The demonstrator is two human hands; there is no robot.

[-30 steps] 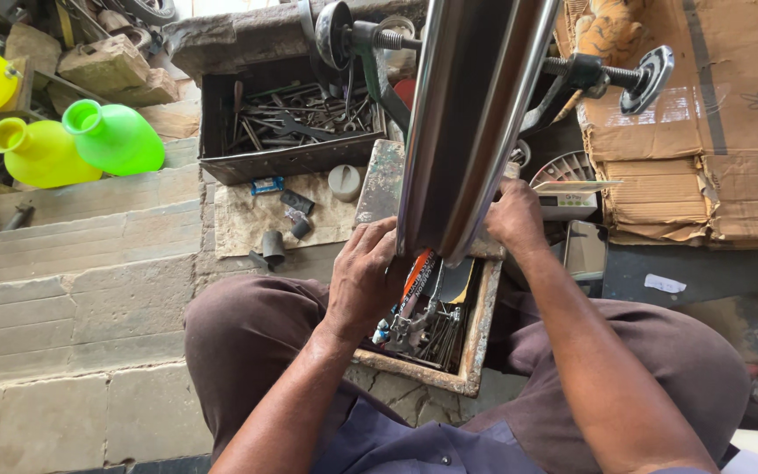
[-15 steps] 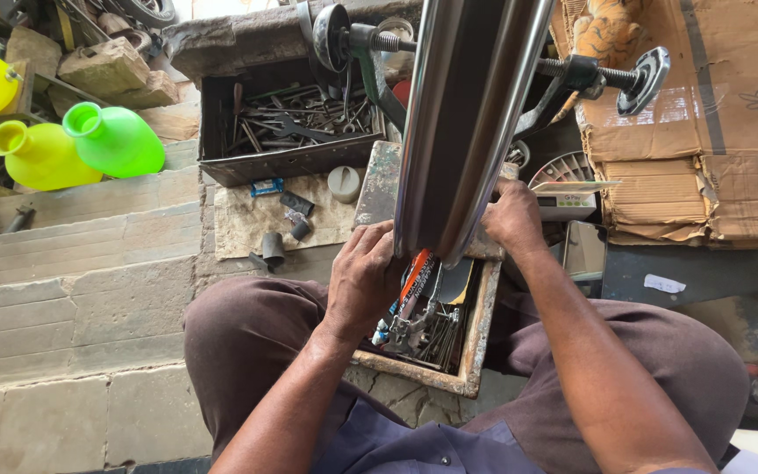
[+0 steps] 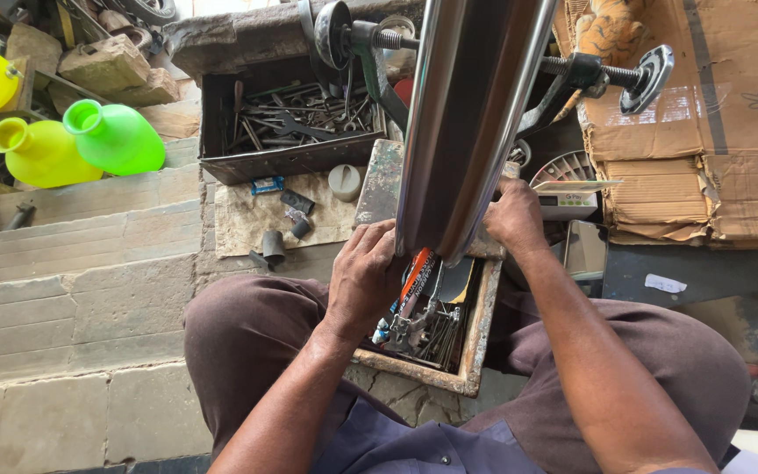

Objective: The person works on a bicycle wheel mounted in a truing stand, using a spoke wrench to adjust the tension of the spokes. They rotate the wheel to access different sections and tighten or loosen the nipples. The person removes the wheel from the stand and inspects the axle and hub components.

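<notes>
A long curved shiny metal strip (image 3: 475, 114) runs from the top of the view down to its lower end above my lap. My left hand (image 3: 363, 276) grips the strip's lower left edge. On the other side, my right hand (image 3: 513, 218) holds the lower right edge. Under both hands a worn wooden tool tray (image 3: 475, 351) rests between my knees, holding pliers with orange handles (image 3: 414, 285) and several thin metal tools. A threaded axle with round end caps (image 3: 611, 77) crosses behind the strip.
A dark metal box of wrenches and bolts (image 3: 287, 127) sits ahead on stone steps (image 3: 72, 263). Green and yellow plastic funnels (image 3: 81, 140) lie at the left. Stacked cardboard boxes (image 3: 721, 132) stand at the right. Small parts lie on a cardboard scrap (image 3: 247, 215).
</notes>
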